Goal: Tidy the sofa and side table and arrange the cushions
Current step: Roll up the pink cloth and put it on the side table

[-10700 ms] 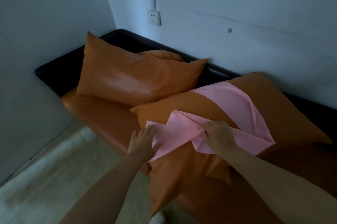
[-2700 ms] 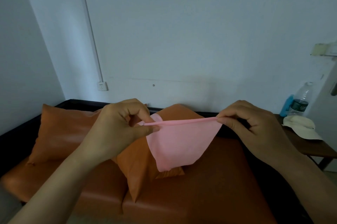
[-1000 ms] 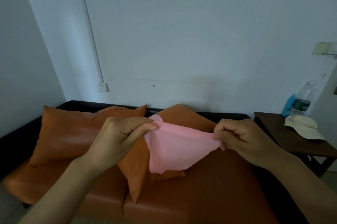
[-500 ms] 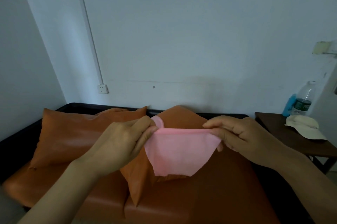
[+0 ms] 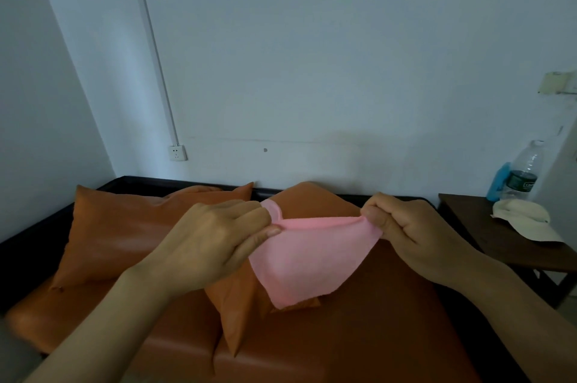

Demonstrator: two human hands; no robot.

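Sofa (image 5: 374, 336), orange seat with a dark frame, fills the lower half of the head view; both forearms enter from 6 o'clock. Left hand (image 5: 212, 245) at about 9 o'clock of frame centre, thumb and fingers closed on the left end of a pink cloth (image 5: 309, 261). Right hand (image 5: 415, 232) at about 3 o'clock, pinched shut on the right end of the same cloth. Cloth held in the air between the hands, top edge folded and pulled roughly level, the rest hanging to a rounded point toward 6 o'clock, above the seat and not touching it.

Behind the cloth: one orange cushion (image 5: 237, 304) stands on a corner on the seat, leaning back toward the wall, partly hidden by the cloth and the left hand. At 9 o'clock of it, a second orange cushion (image 5: 125, 236) lies propped against the backrest; the two appear to touch.

At 3 o'clock of the sofa, just beside it: dark wooden side table (image 5: 487, 239). On it a cream cap (image 5: 524, 217); beyond the cap, a clear water bottle (image 5: 524, 173) upright, with a blue item (image 5: 498, 183) beside it, not identifiable.

Farthest: pale wall, socket (image 5: 177, 153) at 10 o'clock.
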